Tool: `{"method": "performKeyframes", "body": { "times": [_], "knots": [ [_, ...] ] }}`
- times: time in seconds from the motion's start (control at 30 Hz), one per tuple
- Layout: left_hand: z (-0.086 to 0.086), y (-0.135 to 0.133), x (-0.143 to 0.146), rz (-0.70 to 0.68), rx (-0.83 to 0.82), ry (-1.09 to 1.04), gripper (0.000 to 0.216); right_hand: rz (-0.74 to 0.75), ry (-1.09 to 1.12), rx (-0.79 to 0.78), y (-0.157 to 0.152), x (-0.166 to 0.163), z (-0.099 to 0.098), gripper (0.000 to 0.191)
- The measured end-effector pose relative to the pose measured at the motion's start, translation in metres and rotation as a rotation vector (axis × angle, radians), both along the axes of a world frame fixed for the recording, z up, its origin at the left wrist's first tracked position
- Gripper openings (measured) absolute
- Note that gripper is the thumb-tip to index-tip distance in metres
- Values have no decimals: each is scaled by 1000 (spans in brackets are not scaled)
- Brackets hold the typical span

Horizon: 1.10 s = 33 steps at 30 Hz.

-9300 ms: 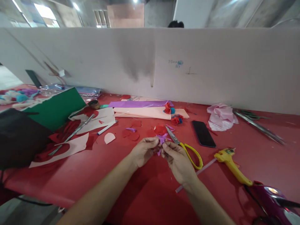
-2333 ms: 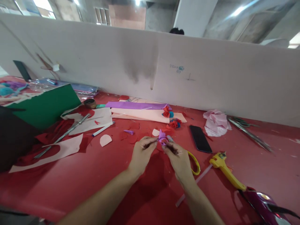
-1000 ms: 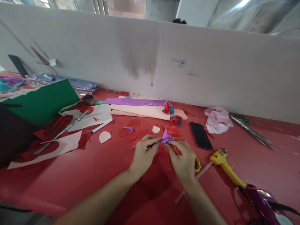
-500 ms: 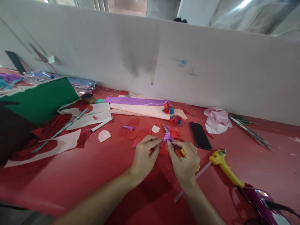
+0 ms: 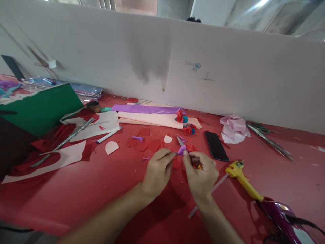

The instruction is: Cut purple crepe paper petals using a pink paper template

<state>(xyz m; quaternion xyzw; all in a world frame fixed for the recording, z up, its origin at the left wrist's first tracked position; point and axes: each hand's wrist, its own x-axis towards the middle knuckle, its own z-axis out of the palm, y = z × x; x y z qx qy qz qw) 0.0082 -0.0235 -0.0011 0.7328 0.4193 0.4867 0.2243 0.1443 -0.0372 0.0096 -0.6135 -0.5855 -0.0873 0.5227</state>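
Note:
A small purple crepe paper piece [image 5: 181, 149] is stretched between both hands, just above the red tabletop. My left hand [image 5: 157, 171] is closed in a pinch at its thin left end. The thumb and fingers of my right hand [image 5: 202, 173] press together on its right side. Scissors [image 5: 180, 141] lie just behind the piece, their handles partly hidden by my right hand. Red paper petals [image 5: 153, 145] and a pale pink petal [image 5: 168, 139] are scattered beyond my left hand. A purple twisted scrap [image 5: 137, 138] lies among them.
Red paper flowers [image 5: 188, 130] rest by folded peach paper [image 5: 149, 119] and a purple strip [image 5: 147, 109]. To the right are a phone [image 5: 216, 146], crumpled pink paper [image 5: 234, 128] and a yellow glue gun [image 5: 243, 179]. A green box [image 5: 48, 110] stands left, before a white partition [image 5: 106, 54].
My right hand has shifted slightly right, and the gap between the fingertips of both hands is a little wider. The purple piece remains between them. The view has moved slightly.

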Motion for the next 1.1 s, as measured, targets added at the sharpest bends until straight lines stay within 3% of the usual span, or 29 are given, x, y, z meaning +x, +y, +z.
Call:
{"method": "performKeyframes", "body": {
  "times": [0.2, 0.3, 0.5, 0.6, 0.87, 1.1],
  "knots": [
    [5, 8, 0, 29, -257, -279, 24, -45, 398, 95, -4, 4, 11, 17],
    [5, 13, -1, 56, -387, -416, 16, -32, 492, 2, -1, 6, 8, 20],
    [9, 15, -2, 37, -580, -719, 17, 221, 265, -378, 9, 6, -10, 16],
    [11, 14, -1, 13, -696, -848, 22, 306, 195, -401, 11, 2, -15, 18],
    [12, 12, 1, -85, -795, -939, 20, 529, 824, -418, 9, -9, -10, 21],
    [1, 15, 0, -159, -918, -940, 23, 637, 1177, -425, 12, -13, -9, 17]
  ]
}}
